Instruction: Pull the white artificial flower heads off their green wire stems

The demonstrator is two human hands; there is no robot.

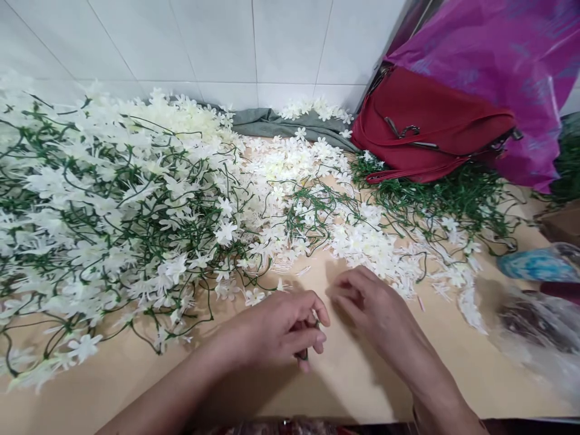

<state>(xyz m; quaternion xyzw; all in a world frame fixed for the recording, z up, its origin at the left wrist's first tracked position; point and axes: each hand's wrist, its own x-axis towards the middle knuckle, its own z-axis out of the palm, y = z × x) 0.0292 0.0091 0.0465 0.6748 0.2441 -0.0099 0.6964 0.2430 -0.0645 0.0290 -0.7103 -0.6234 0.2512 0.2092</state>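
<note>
White tiled wall (290, 42) at 12 o'clock, tan tabletop (489, 386) below; clock centred on the two hands. Grey-green cloth (272, 119) bunched along the wall foot, just past 12.

Big tangled heap of white flowers (113, 211) on green stalks fills 9 to 11, its near edge close by the left forearm. Loose white blossoms (376, 244) spread from 12 to 2, crowding the far side of the right hand. Small tangle of green stems (312, 208) lying among them at 12.

Red bag (435, 124) at 1, resting on a green bundle (457, 202) and partly covering it; inside not visible. Purple plastic bag (512, 66) behind and over it, towards 2; contents hidden. Blue-and-white object (537, 264) between 2 and 3, near a brown box-like item (562, 223). Clear plastic bag (544, 356) at 3, dark brownish contents showing through, too blurred to name.

Left hand (294, 329): fingers curled nearly closed on a thin dark-green piece (304, 355), seemingly a stem, above the table at centre. Right hand (362, 296): just beside, apart from the left, fingers half bent and bunched; cannot tell whether anything is pinched there.
</note>
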